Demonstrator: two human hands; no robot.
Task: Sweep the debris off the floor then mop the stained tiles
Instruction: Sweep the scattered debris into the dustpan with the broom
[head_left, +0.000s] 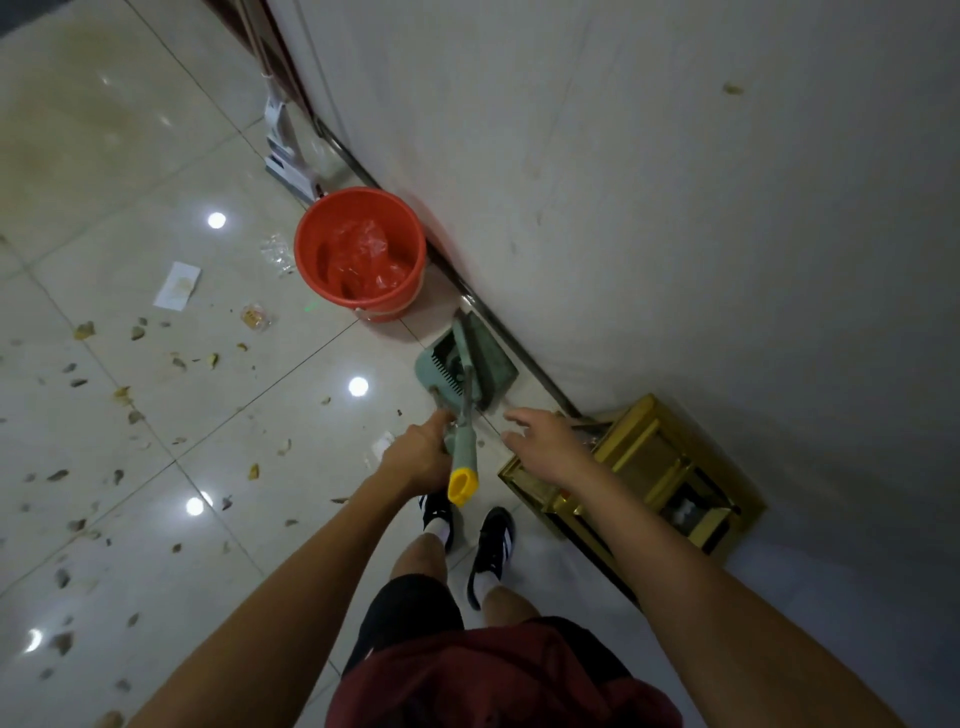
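Glossy cream floor tiles (130, 156) run up to a pale wall (675, 208), and we see three bright ceiling-light reflections close to our working area, with a fainter fourth low on the left.

Our left hand (415, 457) is closed around one green handle (462, 452) tipped with a yellow cap (462, 487); the cap sits just below the fist, toward our body. Our right hand (545, 447) hovers just right of that grip, fingers spread and touching nothing. Directly beyond the fist, the shaft leads down to one green dustpan (470, 364) with a toothed comb edge, standing against the wall base. Whether a broom head is nested in it we cannot tell.

Beyond the dustpan stands one red bucket (358, 249) holding one crumpled red plastic bag (363, 260). Further along the wall leans one white flat mop (283, 150); markings on its head are too blurred to read. Right of the open hand sits one gold-coloured metal stand (644, 467) against the wall.

Left of the grip, debris (135, 415) lies scattered: dozens of small leaf-like scraps, too many to count exactly, plus one white paper sheet (177, 286), one clear wrapper (278, 252) and one small yellowish packet (254, 317). No legible writing appears on any of them. A brownish stain (78, 104) clouds the far left tiles. Below the grip we note two black shoes (491, 545) with white stripes.
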